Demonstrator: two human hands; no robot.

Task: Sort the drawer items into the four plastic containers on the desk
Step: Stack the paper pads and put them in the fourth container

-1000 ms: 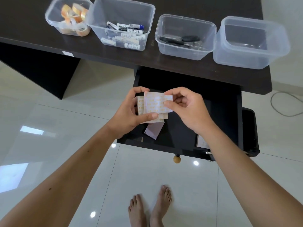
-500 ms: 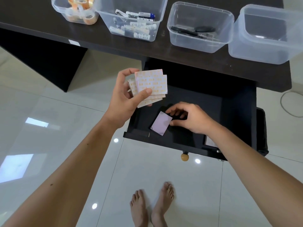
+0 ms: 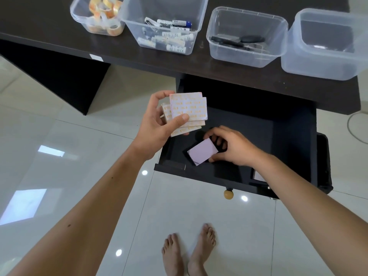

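Dark desk [image 3: 59, 34] across the top, bearing four clear plastic containers in a row: far-left tub [image 3: 79, 16] holding rolls of tape [image 3: 103, 18]; next tub [image 3: 129, 26] holding batteries [image 3: 173, 23] lying mostly crosswise; third tub [image 3: 278, 36] holding dark scissors [image 3: 237, 41], long axis running left to right; far-right tub [image 3: 294, 56] showing nothing clearly inside. Below the desk edge, open black drawer [image 3: 288, 136] with round wooden knob [image 3: 228, 194] at its front. Left hand [image 3: 157, 126] raised just over the drawer's left front corner, thumb and fingers clamped around a fanned stack of printed pads [image 3: 189, 108], orange-lettered faces upward, long edges roughly level. Right hand [image 3: 233, 148] down inside the drawer, fingertips and thumb pinching a plain lilac pad [image 3: 202, 153] resting on the drawer floor, tilted diagonally, long axis running from near-left to far-right. Another pale pad [image 3: 258, 175] partly hidden under the right forearm, near the drawer's front edge. Bare feet [image 3: 189, 251] on glossy white tile.
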